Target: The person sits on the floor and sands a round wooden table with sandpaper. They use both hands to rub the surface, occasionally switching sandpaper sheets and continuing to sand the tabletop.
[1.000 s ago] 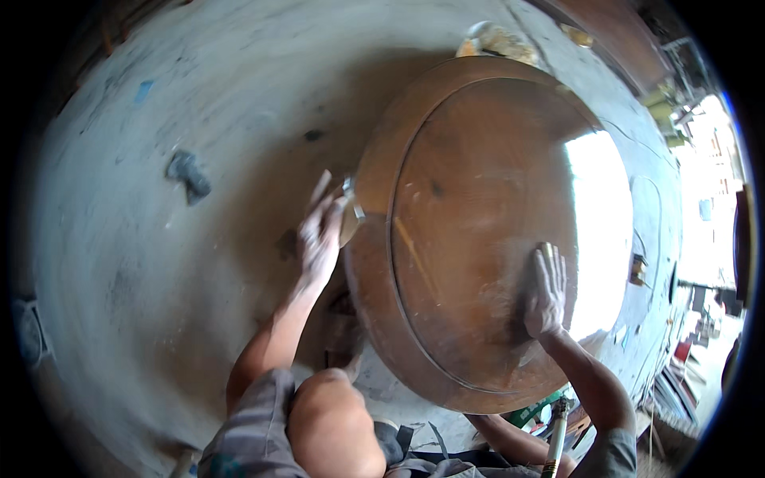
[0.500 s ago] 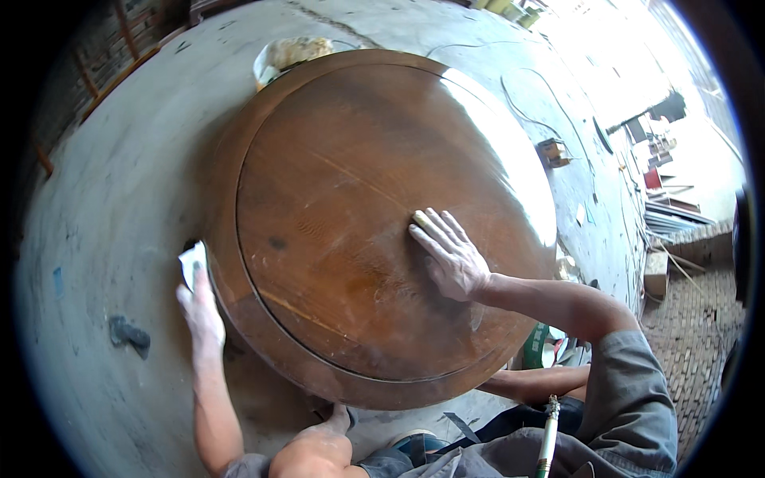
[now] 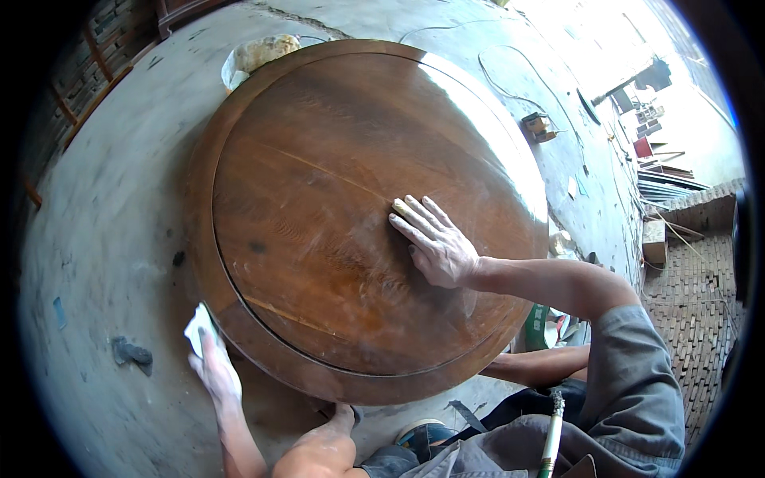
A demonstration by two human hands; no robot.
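Observation:
A large round brown wooden tabletop (image 3: 335, 231) fills the middle, with a groove inside its broad outer rim (image 3: 205, 199). At its lower left edge my left hand (image 3: 217, 370), dusted white, holds a white sheet (image 3: 199, 327) against the rim's side. The sheet is perhaps sandpaper; its inner face is hidden. My right hand (image 3: 443, 251) lies flat on the tabletop, right of the middle, fingers stretched out and nothing in them. Pale dust and streaks mark the wood beneath and around it.
A pale stuffed bag (image 3: 259, 60) stands beyond the table's far left edge. A small boxy tool (image 3: 540, 127) with a cable lies on the floor at the right. Dark lumps (image 3: 132, 355) lie at the left. A cigarette (image 3: 551, 438) juts in at the bottom.
My left hand has slid the white sheet along the rim, toward me. My right hand stays flat on nearly the same spot of wood. The whole view has shifted slightly.

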